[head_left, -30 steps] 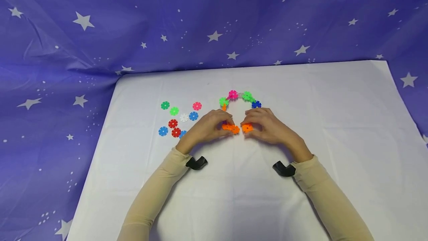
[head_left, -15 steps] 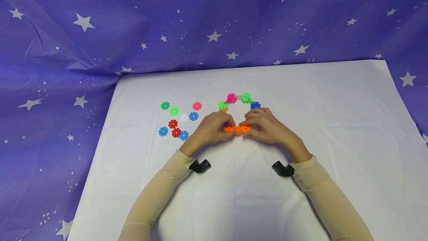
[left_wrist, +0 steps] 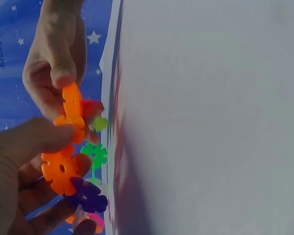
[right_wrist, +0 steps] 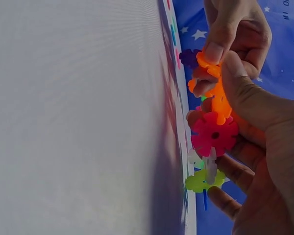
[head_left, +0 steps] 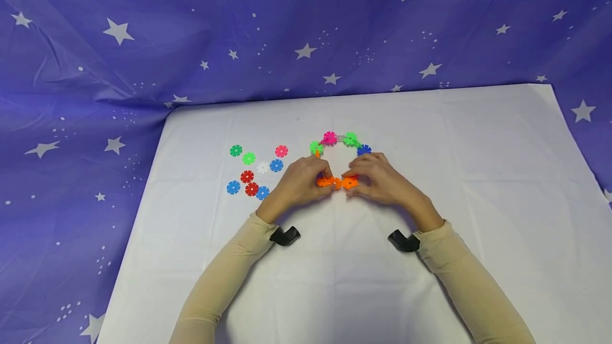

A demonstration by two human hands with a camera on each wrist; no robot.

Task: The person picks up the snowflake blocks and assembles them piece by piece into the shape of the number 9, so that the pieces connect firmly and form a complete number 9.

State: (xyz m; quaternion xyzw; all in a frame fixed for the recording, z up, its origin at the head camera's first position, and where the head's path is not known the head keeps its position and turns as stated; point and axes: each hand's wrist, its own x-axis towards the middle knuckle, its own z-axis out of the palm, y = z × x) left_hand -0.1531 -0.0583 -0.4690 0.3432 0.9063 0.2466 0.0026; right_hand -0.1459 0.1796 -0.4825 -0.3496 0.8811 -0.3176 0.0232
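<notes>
A ring-shaped chain of slotted plastic flower discs lies between both hands, its far side showing a pink disc [head_left: 330,138], a light green disc [head_left: 350,138] and a blue disc [head_left: 364,150]. My left hand [head_left: 301,180] pinches an orange disc [left_wrist: 71,126] at one end, beside another orange disc and a purple disc [left_wrist: 87,196]. Between thumb and fingers, my right hand [head_left: 384,180] grips the other end's orange disc [right_wrist: 220,105], which joins a pink disc [right_wrist: 214,134]. The two orange ends meet edge to edge; whether their slots interlock cannot be told. Fingers hide the chain's sides.
Loose discs lie left of the hands on the white cloth-covered table [head_left: 363,291], among them a red disc [head_left: 247,177], a white disc [head_left: 263,168] and a dark green disc [head_left: 236,151]. A purple star-patterned curtain [head_left: 268,25] hangs behind the table.
The orange ends came together from a visible gap, overlapped half a second ago, and now sit side by side. My left hand shifted slightly right, then barely back; the right hand hardly moved.
</notes>
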